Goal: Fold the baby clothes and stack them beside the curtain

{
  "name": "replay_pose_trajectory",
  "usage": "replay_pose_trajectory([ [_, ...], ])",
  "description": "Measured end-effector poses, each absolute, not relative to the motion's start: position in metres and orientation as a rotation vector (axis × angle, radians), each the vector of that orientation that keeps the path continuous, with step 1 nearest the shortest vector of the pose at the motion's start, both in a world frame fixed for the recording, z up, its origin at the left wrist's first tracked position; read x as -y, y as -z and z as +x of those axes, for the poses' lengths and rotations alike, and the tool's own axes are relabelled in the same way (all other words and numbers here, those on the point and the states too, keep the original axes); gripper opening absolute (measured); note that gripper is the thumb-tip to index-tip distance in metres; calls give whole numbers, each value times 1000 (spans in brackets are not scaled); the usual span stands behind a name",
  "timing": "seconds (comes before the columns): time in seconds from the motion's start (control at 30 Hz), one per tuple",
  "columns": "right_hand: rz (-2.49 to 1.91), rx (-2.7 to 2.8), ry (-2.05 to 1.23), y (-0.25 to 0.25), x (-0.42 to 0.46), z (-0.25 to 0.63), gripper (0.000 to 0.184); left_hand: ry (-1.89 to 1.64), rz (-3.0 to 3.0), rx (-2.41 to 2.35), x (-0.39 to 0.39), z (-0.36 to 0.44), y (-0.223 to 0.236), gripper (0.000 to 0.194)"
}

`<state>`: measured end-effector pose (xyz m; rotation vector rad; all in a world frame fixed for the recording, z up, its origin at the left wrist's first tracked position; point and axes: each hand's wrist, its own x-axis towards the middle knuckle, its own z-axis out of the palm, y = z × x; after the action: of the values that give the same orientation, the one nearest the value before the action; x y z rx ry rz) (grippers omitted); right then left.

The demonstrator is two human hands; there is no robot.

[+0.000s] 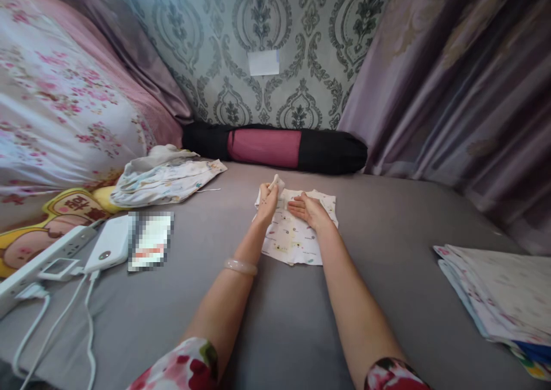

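A small white printed cloth garment [297, 238] lies spread on the grey sheet, with small coloured figures over it. My left hand [267, 201] is closed on the garment's left edge, and a bit of cloth stands up above its fingers. Over the right part of the garment is my right hand [309, 209], its fingers stretched out towards the left and the palm turned partly up. Nothing shows in its fingers. A pale bangle [240, 266] sits on my left forearm.
Folded cloths [503, 298] are stacked at the right. At the left lie a crumpled printed garment [167, 178], a power strip [51, 264], a white power bank [111, 244] with cables, and a pixelated item [150, 244]. A black-and-pink long bag [262, 147] lies by the wall.
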<state>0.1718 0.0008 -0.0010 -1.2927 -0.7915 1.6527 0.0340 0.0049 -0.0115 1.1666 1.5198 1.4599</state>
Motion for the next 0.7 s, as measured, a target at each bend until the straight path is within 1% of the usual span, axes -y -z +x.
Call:
replay_pose_trajectory([
  [0.13, -1255, 793, -1727, 2, -3, 168, 40, -1362, 1349, -1503, 5, 49, 14, 15],
  [0.27, -1224, 845, -1776, 3, -6, 168, 55, -1226, 1523, -1352, 15, 58, 13, 17],
  [0.33, -1189, 861, -1794, 4, -8, 168, 58, -1183, 1551, -1293, 17, 60, 11, 21],
  [0.4, -1180, 860, -1765, 5, -10, 167, 53, -1159, 1556, -1270, 17, 58, 8, 27],
  [0.47, -1222, 858, -1682, 7, -11, 166, 39, -1184, 1539, -1266, 13, 53, 5, 32],
  [0.53, -1278, 869, -1586, 9, -11, 165, 24, -1280, 1516, -1308, 7, 43, 3, 31],
  [0.57, -1301, 879, -1545, 9, -10, 165, 19, -1334, 1510, -1361, 3, 37, 3, 28],
  [0.63, -1329, 918, -1479, 10, -8, 165, 21, -1386, 1520, -1514, -2, 24, 5, 24],
  [0.7, -1378, 968, -1403, 11, -8, 166, 24, -1320, 1558, -1653, -3, 12, 9, 30],
])
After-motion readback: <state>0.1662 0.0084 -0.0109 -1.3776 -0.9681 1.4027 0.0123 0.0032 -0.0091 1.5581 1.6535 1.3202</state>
